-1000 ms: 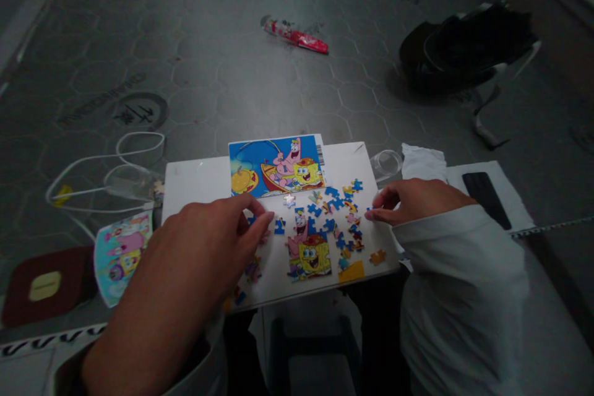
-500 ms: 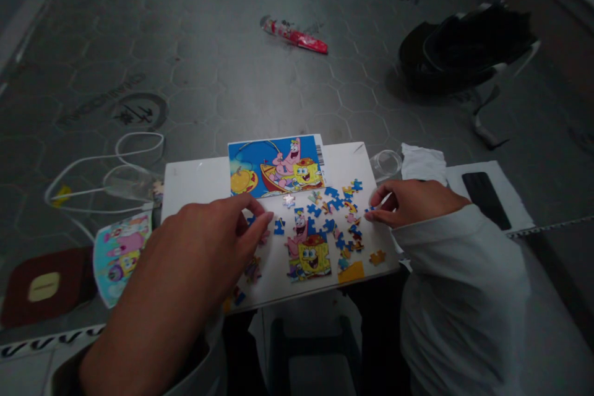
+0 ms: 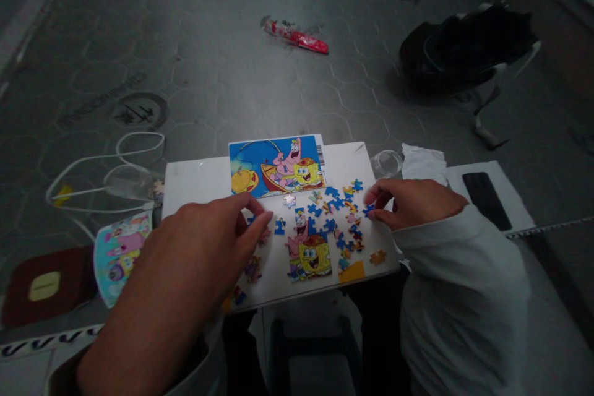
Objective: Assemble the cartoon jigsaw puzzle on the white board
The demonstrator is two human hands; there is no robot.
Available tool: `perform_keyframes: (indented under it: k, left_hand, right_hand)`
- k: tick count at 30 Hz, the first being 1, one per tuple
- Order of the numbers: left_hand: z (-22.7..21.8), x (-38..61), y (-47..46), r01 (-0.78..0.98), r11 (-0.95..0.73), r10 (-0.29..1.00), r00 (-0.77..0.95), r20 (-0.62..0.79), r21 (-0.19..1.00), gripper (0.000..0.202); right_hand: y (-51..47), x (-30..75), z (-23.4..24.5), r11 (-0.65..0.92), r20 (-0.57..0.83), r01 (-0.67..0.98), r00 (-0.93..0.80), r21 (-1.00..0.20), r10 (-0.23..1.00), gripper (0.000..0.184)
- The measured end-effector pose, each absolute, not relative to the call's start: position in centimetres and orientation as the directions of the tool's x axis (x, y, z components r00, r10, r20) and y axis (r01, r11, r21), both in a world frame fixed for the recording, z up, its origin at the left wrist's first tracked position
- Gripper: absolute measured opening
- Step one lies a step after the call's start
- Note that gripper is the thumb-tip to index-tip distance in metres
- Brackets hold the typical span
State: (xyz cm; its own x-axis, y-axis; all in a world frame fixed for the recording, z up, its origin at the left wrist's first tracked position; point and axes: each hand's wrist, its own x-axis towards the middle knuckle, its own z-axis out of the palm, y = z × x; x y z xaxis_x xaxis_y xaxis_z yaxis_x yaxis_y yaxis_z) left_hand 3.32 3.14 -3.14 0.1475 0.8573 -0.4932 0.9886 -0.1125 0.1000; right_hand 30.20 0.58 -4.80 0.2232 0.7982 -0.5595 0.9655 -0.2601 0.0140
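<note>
My right hand (image 3: 408, 203) pinches a blue puzzle piece (image 3: 369, 211) between thumb and fingertips at the right side of the white board (image 3: 195, 180). Over the board's left part hovers my left hand (image 3: 227, 229), fingers curled and thumb close to the index finger; whatever they may hold is hidden. Between the hands lies a joined puzzle section (image 3: 313, 253) with a yellow sponge figure and a pink starfish figure. Several loose pieces (image 3: 341, 238) cluster to its right, and others are partly covered by my left hand. A picture card (image 3: 250, 164) rests at the board's back edge.
On the left are a white cable (image 3: 83, 164), a cartoon-printed fan-shaped sheet (image 3: 121, 241) and a dark red box (image 3: 44, 288). A phone (image 3: 486, 200) and crumpled tissue (image 3: 422, 164) lie at right. Farther back are a black bag (image 3: 459, 52) and a red wrapper (image 3: 297, 36).
My right fingertips have shifted slightly, and more of the blue puzzle piece shows between them. My left hand stays almost still.
</note>
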Motion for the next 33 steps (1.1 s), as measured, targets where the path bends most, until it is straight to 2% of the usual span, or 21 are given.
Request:
perform_keyframes:
  k: [6,11,15,22,27,33]
  left_hand:
    - [-3.0,3.3,3.0,0.985,-0.142,0.860,0.173,-0.480,0.100,0.028]
    - [-2.8,3.7,2.4,0.979,-0.174,0.872,0.204,-0.446,0.108,0.027]
    - [-2.6,4.5,2.2,0.973,-0.180,0.848,0.229,-0.478,0.147,0.023]
    - [-2.6,5.9,1.2,0.951,-0.302,0.770,0.282,-0.572,0.062,0.040]
    - [-2.6,6.8,0.7,0.942,-0.326,0.736,0.307,-0.603,0.081,0.042]
    - [-2.9,7.3,0.6,0.941,-0.321,0.736,0.317,-0.598,0.103,0.040]
  right_hand:
    - [0.4,30.6,-5.1,-0.202,-0.520,0.979,0.170,-0.007,0.837,0.024]
    - [0.1,33.2,-6.9,-0.056,-0.455,0.986,-0.022,-0.158,0.890,0.023]
    - [0.1,34.4,-7.8,0.002,-0.439,0.980,-0.090,-0.197,0.894,0.023]
    - [0.1,34.6,-7.6,-0.042,-0.461,0.989,-0.029,-0.145,0.887,0.028]
    - [0.2,34.2,-7.5,-0.016,-0.414,0.987,-0.053,-0.160,0.909,0.033]
    - [0.0,31.8,-6.4,-0.024,-0.329,0.986,-0.031,-0.162,0.944,0.024]
